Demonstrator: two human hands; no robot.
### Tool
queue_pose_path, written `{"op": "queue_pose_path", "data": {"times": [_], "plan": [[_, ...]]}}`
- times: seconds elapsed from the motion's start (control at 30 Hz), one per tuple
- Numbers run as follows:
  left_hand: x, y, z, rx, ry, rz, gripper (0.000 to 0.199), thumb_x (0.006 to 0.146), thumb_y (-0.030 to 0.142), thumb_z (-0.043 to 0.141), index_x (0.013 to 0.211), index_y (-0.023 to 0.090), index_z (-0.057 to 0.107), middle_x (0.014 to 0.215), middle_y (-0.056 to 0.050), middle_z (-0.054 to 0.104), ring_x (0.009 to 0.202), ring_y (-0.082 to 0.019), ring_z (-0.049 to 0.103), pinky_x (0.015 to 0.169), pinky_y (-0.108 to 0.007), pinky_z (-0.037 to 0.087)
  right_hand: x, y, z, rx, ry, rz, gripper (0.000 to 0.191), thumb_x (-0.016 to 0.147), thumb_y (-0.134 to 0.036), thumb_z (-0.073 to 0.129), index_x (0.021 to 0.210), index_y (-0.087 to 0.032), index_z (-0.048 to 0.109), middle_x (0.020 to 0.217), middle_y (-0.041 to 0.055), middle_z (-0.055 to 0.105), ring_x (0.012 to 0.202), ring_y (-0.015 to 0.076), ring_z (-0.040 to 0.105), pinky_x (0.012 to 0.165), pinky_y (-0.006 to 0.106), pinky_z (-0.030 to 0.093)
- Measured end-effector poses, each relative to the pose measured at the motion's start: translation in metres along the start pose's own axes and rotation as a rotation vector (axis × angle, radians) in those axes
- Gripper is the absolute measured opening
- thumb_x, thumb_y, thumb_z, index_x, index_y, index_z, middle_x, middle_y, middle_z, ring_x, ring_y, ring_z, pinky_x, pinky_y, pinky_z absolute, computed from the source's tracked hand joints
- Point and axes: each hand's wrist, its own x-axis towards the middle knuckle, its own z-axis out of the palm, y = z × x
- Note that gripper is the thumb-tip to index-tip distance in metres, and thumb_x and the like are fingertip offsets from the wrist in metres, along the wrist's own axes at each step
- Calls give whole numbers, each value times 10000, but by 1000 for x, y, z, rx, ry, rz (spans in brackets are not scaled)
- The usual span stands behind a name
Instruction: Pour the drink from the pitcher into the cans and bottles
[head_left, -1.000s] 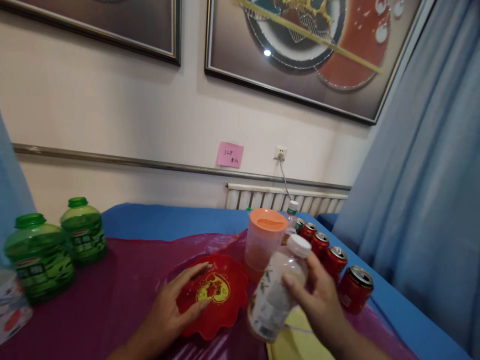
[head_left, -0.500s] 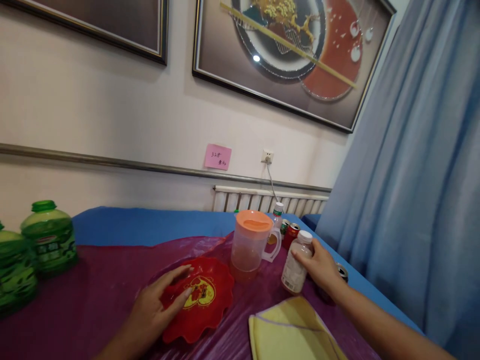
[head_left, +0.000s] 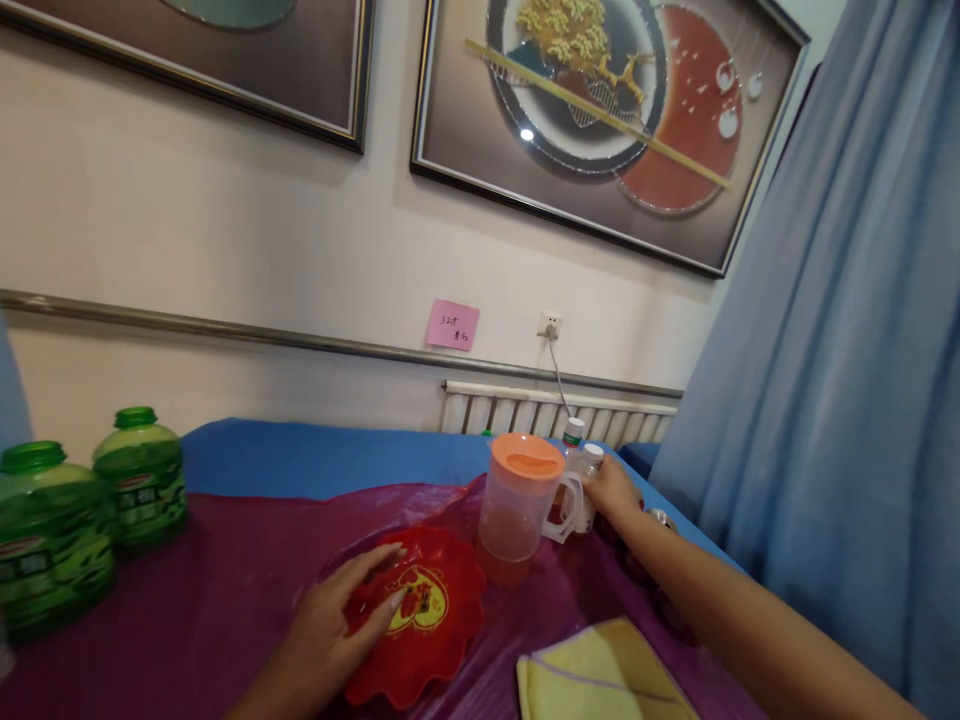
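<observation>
In the head view my right hand [head_left: 613,492] reaches out to the far right and grips a white-capped plastic bottle [head_left: 591,462], partly hidden behind the handle of a clear pitcher [head_left: 517,510]. The pitcher has an orange lid and some liquid in its lower part. Over the left side of a red scalloped plate [head_left: 457,640] hovers my left hand [head_left: 337,610], its fingers apart and holding nothing; whether it touches the plate I cannot tell. Yellow print marks the plate's middle.
Two green bottles [head_left: 139,480] stand at the left on the purple sheet [head_left: 225,600]. A folded yellow cloth [head_left: 600,675] lies in front. Another white-capped bottle [head_left: 573,432] is behind the pitcher, and a can [head_left: 660,518] shows beyond my right forearm. A blue curtain hangs at the right.
My right hand has carried the white-capped bottle away from me, to beside the pitcher's handle. My left hand keeps its place by the plate. The view has shifted slightly left.
</observation>
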Motion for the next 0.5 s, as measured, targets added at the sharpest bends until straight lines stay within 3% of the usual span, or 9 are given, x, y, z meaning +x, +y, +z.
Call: {"op": "queue_pose_path", "data": {"times": [0.33,0.5], "plan": [[-3,-7,1,37,-47,15,425,884,505,639,1246,293,709,1230,-55,781,1102,-269,756,986,-400,612,10,6,18,-72,19,80,568,826,-558,704,1142,-87,719,1159,239,735,1081,355,696,837,368,513],[-2,-9,0,53,-51,11,432,894,516,631,1257,292,699,1243,-55,775,1111,-264,752,995,-392,607,8,7,17,-47,11,44,444,828,-502,713,1055,-123,761,1094,201,760,1030,330,711,803,337,505]]}}
